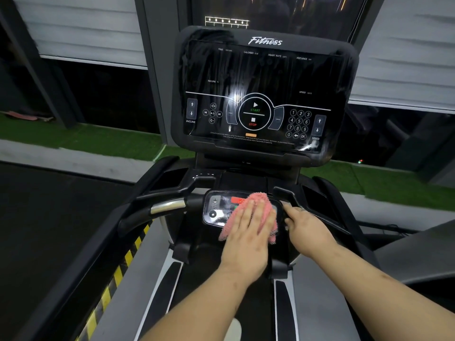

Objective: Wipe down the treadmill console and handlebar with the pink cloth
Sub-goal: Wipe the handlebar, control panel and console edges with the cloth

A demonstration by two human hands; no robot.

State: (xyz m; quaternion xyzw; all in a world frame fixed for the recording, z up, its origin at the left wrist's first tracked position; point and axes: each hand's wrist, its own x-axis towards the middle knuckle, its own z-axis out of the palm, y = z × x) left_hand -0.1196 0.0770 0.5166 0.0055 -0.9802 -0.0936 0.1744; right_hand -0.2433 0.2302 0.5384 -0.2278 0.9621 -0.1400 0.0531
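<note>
The pink cloth lies on the small lower control panel of the treadmill, below the large black console screen. My left hand presses flat on the cloth with fingers spread, covering the panel's right half. Just to the right, my right hand is wrapped around the black handlebar. The handlebar's left side has a chrome grip sensor. The console screen shows wet streaks and glare.
A yellow-and-black hazard stripe runs along the platform edge at left. The treadmill's grey side rails and dark belt lie under my arms. Green turf and window blinds sit beyond the machine.
</note>
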